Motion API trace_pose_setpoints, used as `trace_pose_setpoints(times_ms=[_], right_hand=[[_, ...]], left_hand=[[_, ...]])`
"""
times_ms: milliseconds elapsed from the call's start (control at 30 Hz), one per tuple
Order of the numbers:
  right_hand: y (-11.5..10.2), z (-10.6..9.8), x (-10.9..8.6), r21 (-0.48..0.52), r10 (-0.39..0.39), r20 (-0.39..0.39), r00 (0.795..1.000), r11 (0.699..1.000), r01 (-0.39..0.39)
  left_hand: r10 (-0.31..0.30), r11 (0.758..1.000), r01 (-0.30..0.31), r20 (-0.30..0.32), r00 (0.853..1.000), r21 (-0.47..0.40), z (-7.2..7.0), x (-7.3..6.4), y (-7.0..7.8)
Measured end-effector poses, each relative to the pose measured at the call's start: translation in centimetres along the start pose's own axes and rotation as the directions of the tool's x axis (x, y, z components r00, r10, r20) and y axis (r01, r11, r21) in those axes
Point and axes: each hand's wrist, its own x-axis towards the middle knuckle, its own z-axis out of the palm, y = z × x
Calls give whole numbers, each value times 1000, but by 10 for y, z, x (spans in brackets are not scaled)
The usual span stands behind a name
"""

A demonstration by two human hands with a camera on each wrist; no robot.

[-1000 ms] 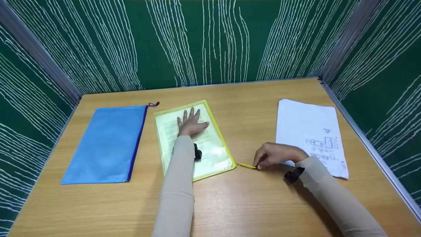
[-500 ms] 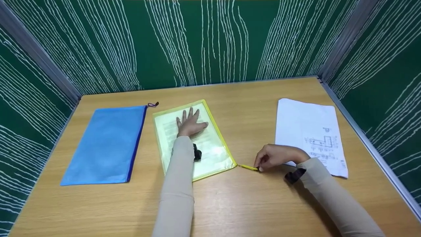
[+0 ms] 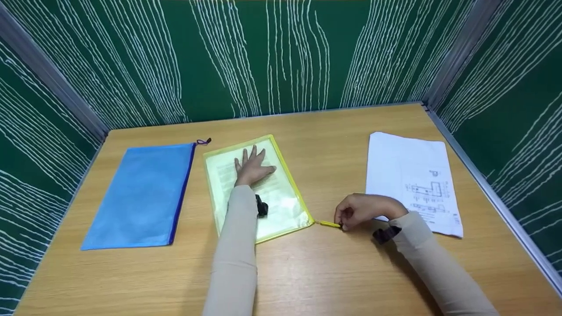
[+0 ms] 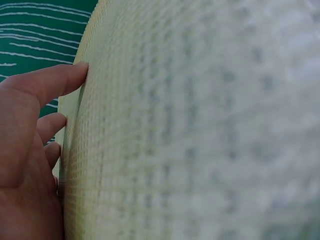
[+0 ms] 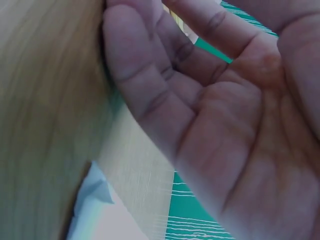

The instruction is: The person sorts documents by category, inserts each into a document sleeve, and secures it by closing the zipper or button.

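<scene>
Green walls (image 3: 298,57) are enclosing a table (image 3: 325,272); beneath the spread-fingered left hand (image 3: 254,168) a yellow-edged document pouch (image 3: 282,197) is lying, while the right hand (image 3: 365,208) is pinching its yellow zipper pull (image 3: 327,224).

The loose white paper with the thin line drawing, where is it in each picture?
Head: the loose white paper with the thin line drawing is on the right, partly behind the bare right hand.
Left wrist: not in it.
Right wrist: bottom left; only part shows, with a bent corner and no drawing visible.
Shared landmark: the green wall with wavy white lines is in all three.
</scene>
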Motion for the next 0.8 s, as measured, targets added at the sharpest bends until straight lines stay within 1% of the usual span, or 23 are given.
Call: trace_pose_setpoints(times_ms=[100,167,267,300,367,400,500,600,633,733,800], right_hand=[[-1,1,-3,-13,-23,-12,1000,1000,23],[-1,0,-4,-16,-34,-16,999,999,34],[-1,-1,-7,-35,-42,-24,999,999,41],[0,-2,-8,-49,-49,-27,998,998,47],[1,-3,-8,-69,-54,-31,998,996,52],[1,-3,-9,-80,-53,-35,998,996,50],[2,-6,-8,-95,-44,-49,998,995,39],[2,-8,-7,-87,-25,-65,998,996,19],[2,-9,-7,-84,-24,-73,997,996,17],[3,-11,-6,-73,-27,-101,994,997,19],[5,-12,-5,-51,-26,-126,992,999,19]], left_hand=[[11,999,-12,-27,1000,-33,1,-2,-1],[14,997,-17,-45,999,-71,1,-3,-2],[18,983,-32,-79,997,-180,0,-3,-3],[20,974,-39,-89,996,-223,0,-2,-3],[15,948,-49,-108,994,-315,-1,-4,-6],[13,930,-56,-121,993,-363,-1,-4,-7],[-12,866,-67,-155,988,-496,-3,-7,-9],[-33,805,-100,-211,977,-585,-6,-10,-8],[-37,791,-109,-225,974,-602,-7,-11,-8],[-40,779,-135,-264,964,-613,-9,-14,-9],[-47,783,-142,-285,957,-605,-11,-17,-10]])
